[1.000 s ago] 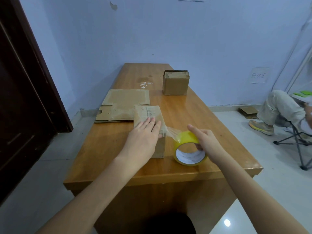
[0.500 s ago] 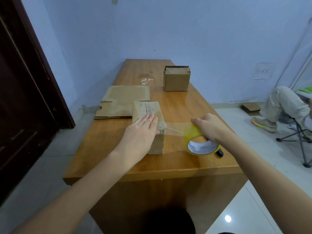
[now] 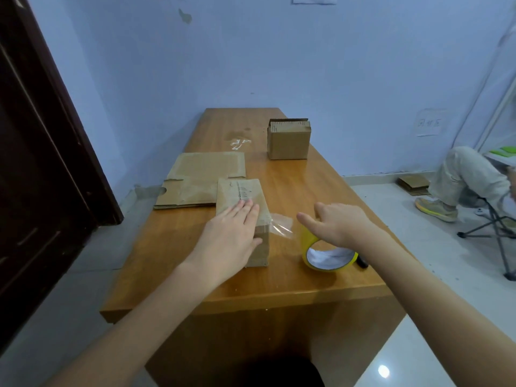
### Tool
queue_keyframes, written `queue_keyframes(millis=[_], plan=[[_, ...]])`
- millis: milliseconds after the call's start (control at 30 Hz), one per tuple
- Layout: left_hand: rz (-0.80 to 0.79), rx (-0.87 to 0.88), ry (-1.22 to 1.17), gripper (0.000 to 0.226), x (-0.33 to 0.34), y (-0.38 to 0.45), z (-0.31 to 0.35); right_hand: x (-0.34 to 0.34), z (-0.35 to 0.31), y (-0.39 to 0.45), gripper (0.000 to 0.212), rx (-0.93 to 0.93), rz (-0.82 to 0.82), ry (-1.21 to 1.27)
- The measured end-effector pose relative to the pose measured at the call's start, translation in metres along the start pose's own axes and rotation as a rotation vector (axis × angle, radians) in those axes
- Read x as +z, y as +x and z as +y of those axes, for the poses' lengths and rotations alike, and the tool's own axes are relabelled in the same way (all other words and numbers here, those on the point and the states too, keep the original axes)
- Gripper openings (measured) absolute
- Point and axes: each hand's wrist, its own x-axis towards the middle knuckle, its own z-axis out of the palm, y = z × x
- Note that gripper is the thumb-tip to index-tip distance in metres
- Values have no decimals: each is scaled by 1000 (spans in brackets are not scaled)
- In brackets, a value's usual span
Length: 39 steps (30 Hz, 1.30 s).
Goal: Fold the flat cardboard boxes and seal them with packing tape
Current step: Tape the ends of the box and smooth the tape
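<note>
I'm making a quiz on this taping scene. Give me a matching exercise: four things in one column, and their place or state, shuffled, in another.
Things:
1. left hand
2. tape roll
3. flat cardboard
4. far box

Places or states:
A. lies flat at the table's left edge
B. stands far back on the table
C. presses flat on the near box
D. rests under the right hand, yellow

Pairs: 1-C, 2-D, 3-A, 4-B
</note>
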Motion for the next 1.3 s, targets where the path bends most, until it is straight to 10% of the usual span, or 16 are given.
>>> queue_keyframes(millis=[133, 233, 333, 633, 1133, 1300], plan=[[11, -4, 1, 62, -1, 0, 0, -4, -13, -5, 41, -34, 371, -201], [21, -4, -12, 61, -2, 0, 1, -1, -37, -27, 39, -135, 670, 151], [18, -14, -27, 61, -2, -1, 1, 15, -75, -51, 53, -218, 544, 542], [46, -22, -41, 57, 0, -1, 3, 54, -98, -47, 93, -41, 382, 604], [87, 0, -39, 57, 1, 0, 1, 41, -85, -47, 101, -94, 316, 151], [86, 1, -35, 58, 2, -1, -1, 20, -77, -50, 65, -177, 182, 266]])
